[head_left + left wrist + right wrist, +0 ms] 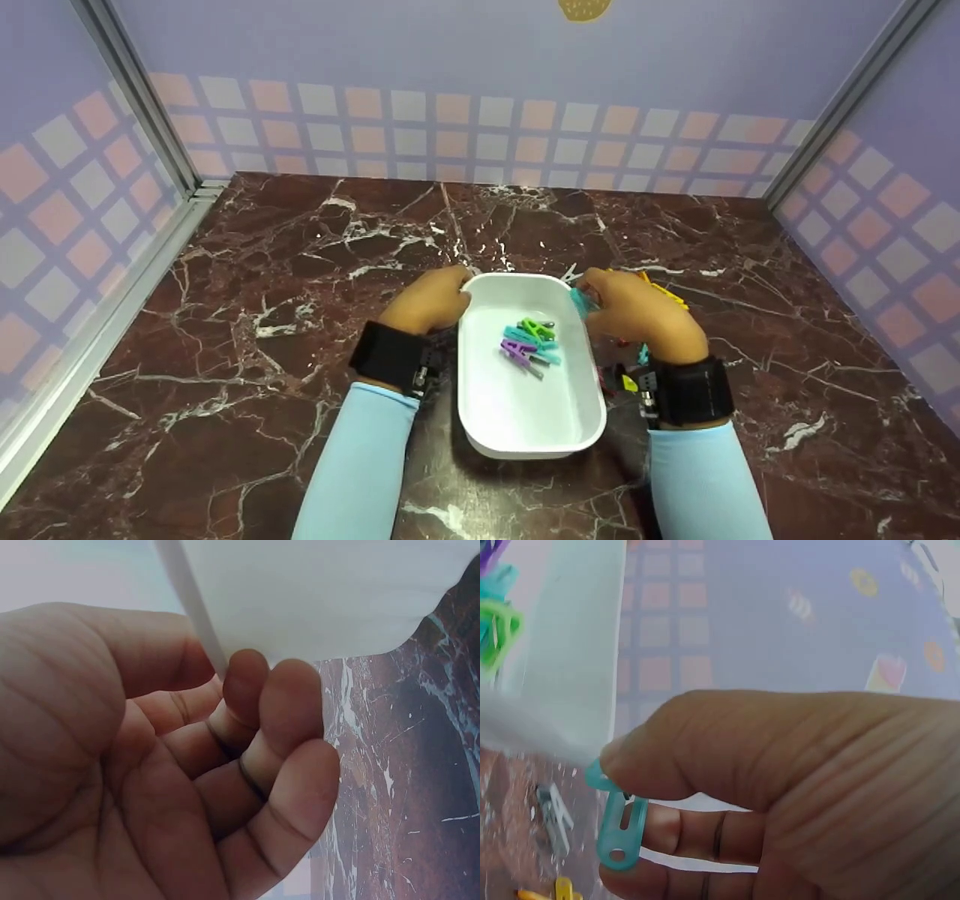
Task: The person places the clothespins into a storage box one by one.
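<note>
A white plastic tub [517, 409] stands on the marble table. Inside it lie a green clothespin [537, 330], a teal clothespin [546, 346] and a purple clothespin [517, 348], close together. My left hand [431, 300] grips the tub's left rim; in the left wrist view its thumb and curled fingers [291, 701] are at the wall. At the right rim, my right hand [634, 307] pinches another teal clothespin [622, 829] between thumb and fingers. Part of that clothespin is hidden by the thumb.
To the right of the tub lie a white clothespin [553, 817], yellow clothespins [664, 291] and a few other coloured pieces, partly hidden under my right hand and wrist. Patterned panels [480, 127] enclose the table at the back and both sides.
</note>
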The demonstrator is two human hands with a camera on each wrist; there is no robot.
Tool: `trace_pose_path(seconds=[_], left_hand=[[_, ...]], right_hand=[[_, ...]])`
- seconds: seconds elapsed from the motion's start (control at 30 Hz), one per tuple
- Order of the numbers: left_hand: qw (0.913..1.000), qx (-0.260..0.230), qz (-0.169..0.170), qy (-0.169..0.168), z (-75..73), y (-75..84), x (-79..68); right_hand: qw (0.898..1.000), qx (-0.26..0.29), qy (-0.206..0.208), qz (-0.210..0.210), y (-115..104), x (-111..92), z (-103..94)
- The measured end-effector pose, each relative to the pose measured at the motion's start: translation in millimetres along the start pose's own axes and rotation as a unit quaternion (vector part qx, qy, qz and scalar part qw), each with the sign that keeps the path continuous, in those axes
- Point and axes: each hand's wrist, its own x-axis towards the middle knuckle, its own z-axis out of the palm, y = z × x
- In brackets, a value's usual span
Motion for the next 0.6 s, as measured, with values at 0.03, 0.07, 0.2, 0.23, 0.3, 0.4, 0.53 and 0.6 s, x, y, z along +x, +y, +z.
trace_pose_path(seconds=[0.03,0.07,0.2,0.23,0.3,0.4,0.53,0.6], left_hand=[[1.0,0.0,0.0,-0.001,-0.2,0.2,-0.1],[1.0,0.0,0.0,-0.002,-0.3,0.3,-0.1],[1.0,0.0,0.0,-0.005,-0.9,-0.2,-0.3],[1.0,0.001,-0.001,-0.006,-0.9,-0.4,-0.2],[1.0,0.002,-0.001,-0.005,-0.7,-0.6,0.0],[1.0,0.004,0.0,-0.002,-0.7,-0.2,0.1],[1.0,0.004,0.001,-0.001,-1.2,0.8,-0.2],[1.0,0.003,-0.001,-0.001,-1.3,0.8,-0.5]], right_hand=[[1.0,-0.01,0.001,-0.012,-2.5,0.5,0.2],[1.0,-0.018,0.0,-0.022,-5.0,1.1,0.6],[0.997,-0.058,-0.009,-0.044,-15.3,3.6,4.3],[0.997,-0.06,-0.014,-0.044,-17.7,4.2,5.6],[0.996,-0.069,-0.019,-0.043,-22.3,4.8,8.6],[0.995,-0.083,-0.017,-0.051,-27.9,4.8,13.2],[0.994,-0.093,-0.014,-0.063,-33.8,5.3,19.0],[0.993,-0.097,-0.018,-0.068,-36.1,6.6,22.2]])
